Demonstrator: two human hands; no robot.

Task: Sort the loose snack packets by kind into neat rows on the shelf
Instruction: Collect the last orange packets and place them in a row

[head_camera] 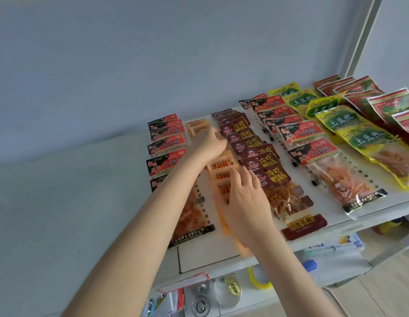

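Snack packets lie in rows on a white shelf [256,250]. A row of orange packets [221,167] runs down the middle, between red-and-black packets [167,143] on the left and dark maroon packets [265,163] on the right. My left hand [211,143] lies flat on the far orange packets, fingers straight. My right hand [247,197] presses the near orange packets with relaxed fingers and hides most of them. Further right lie a second red-and-black row [306,133], yellow-green packets [349,124] and red packets [386,104].
A white upright post [363,35] and a wall bound the shelf at the right. A lower shelf under the front edge holds a yellow tape roll [259,279], a round clear container [228,291], metal parts and papers [331,255]. The left half of the shelf is bare.
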